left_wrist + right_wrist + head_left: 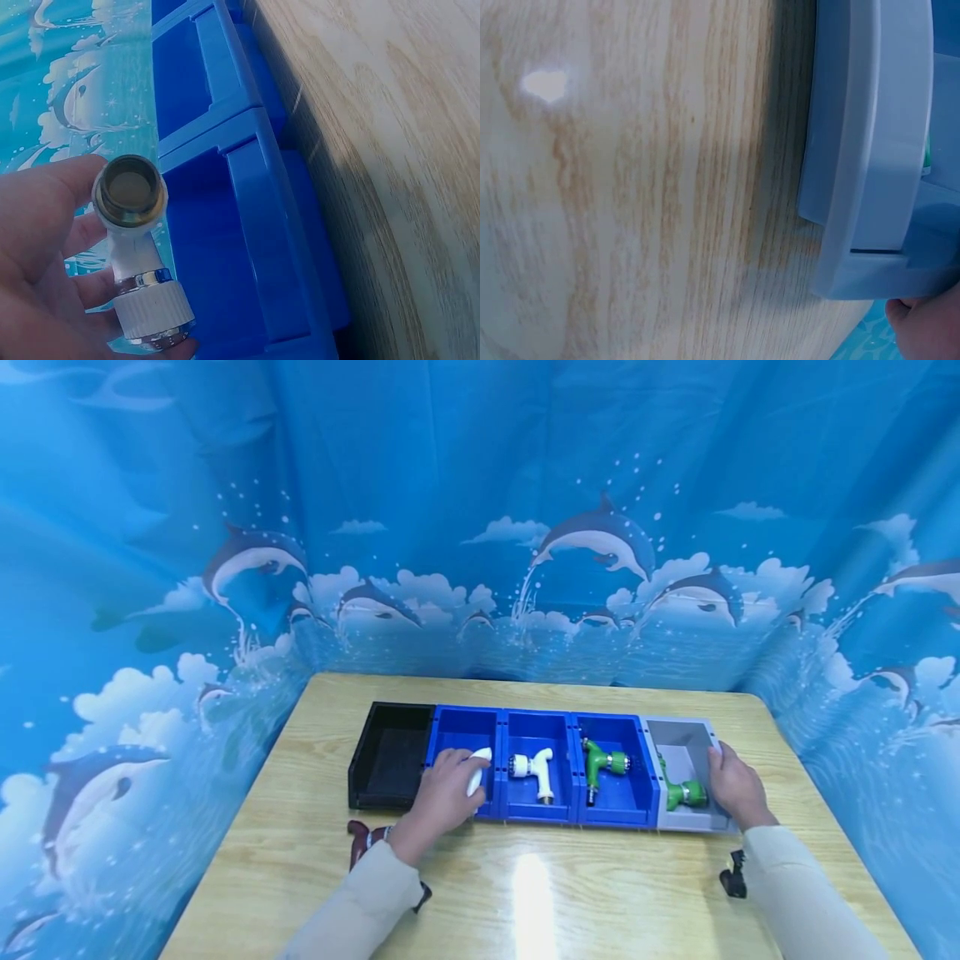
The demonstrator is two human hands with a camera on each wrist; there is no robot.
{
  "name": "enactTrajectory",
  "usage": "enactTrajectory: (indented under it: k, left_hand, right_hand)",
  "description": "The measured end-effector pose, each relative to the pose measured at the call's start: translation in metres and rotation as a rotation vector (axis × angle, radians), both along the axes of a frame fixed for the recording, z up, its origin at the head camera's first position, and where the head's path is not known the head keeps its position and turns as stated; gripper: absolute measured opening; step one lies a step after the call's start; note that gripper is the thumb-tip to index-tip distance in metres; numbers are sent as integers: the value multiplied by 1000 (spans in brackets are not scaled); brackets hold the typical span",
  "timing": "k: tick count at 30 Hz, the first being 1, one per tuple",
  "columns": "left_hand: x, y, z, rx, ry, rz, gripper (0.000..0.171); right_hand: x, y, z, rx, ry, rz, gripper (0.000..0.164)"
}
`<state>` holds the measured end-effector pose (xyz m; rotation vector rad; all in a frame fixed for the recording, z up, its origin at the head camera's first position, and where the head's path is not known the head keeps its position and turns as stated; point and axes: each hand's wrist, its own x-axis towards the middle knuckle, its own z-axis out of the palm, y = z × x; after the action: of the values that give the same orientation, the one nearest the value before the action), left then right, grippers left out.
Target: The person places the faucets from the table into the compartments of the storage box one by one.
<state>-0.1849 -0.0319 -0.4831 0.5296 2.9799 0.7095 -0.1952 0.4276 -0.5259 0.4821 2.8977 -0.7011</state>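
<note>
My left hand (444, 793) grips a white tap (154, 309) over the leftmost blue bin (467, 718). In the left wrist view the tap's round brass-rimmed opening faces the camera, and its ribbed white collar hangs below, fingers behind it. My right hand (738, 785) holds the right wall of the grey bin (682, 733) at the row's right end. A green tap (686, 794) lies inside that bin. Another white tap (536, 770) rests in the middle blue bin, and a green tap (597, 764) in the right blue bin.
A black bin (397, 743) forms the left end of the row. In front of it a dark red tap (362, 839) lies on the wooden table (615, 893), partly hidden by my left forearm. A blue dolphin-print curtain (480, 568) hangs behind and at both sides.
</note>
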Motion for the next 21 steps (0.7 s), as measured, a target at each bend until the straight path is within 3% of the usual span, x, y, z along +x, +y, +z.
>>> enactTrajectory:
  k: [11,21]
  left_hand:
    - [-10,7,-10,-59,-6,12,39]
    - [-19,8,-16,-51,-4,21,39]
  right_hand:
    - [0,-1,0,-2,-14,-21,75]
    - [-1,-1,-1,-7,-12,-26,76]
